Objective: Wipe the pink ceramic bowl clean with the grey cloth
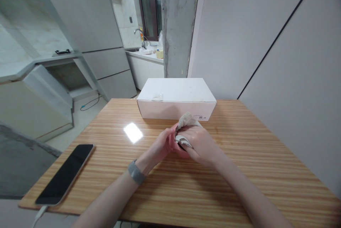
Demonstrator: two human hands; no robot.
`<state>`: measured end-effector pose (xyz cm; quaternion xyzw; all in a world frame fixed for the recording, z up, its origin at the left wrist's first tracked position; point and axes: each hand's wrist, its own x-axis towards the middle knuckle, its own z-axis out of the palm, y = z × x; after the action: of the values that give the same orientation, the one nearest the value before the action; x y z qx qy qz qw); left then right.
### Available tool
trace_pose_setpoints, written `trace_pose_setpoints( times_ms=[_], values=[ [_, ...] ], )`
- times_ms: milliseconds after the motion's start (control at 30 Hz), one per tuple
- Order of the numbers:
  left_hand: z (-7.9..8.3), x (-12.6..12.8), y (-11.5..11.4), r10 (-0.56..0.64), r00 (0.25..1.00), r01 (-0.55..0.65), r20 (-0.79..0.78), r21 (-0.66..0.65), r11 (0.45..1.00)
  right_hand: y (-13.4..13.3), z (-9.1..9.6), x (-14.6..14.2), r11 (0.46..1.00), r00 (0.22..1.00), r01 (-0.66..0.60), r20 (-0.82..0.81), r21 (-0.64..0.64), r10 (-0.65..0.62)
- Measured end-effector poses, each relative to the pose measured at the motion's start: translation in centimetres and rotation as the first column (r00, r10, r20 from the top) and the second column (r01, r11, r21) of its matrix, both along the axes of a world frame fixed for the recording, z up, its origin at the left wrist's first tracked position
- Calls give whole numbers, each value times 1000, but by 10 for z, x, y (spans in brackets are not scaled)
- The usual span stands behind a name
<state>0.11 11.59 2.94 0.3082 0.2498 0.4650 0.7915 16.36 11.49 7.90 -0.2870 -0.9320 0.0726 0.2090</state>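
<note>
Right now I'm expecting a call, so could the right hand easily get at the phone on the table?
Probably not easily: the right hand holds the whitish cloth at the pink object, and the left forearm, with its grey wristband, lies between that hand and the phone.

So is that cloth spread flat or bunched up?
Bunched up: the cloth shows creased folds on both sides of the right hand.

Bright, diffuse light fills the room, leaving a square patch of glare point(133, 133) on the glossy worktop point(266, 164) and soft shadows below the right hand point(201, 142), as wide-angle distortion stretches the outer edges
</note>
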Motion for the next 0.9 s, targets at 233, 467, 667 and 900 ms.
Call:
trace_pose_setpoints(
  times_ms=[233,467,667,900],
  values=[
    [11,-3,-1,-105,991,95,-82,-119,988,-2,4,3,1000,1000,-23,-2,2,23],
    [6,-14,3,-112,961,80,-252,-133,988,-8,2,-8,995,997,-82,4,-54,82],
    [9,-7,-1,-9,979,-8,-202,-83,997,-4,-2,-4,997,998,-67,2,-42,67],
    [4,2,-6,9,999,-9,-50,-6,1000,4,1,6,1000,998,-16,-56,-26,15]
  ],
)
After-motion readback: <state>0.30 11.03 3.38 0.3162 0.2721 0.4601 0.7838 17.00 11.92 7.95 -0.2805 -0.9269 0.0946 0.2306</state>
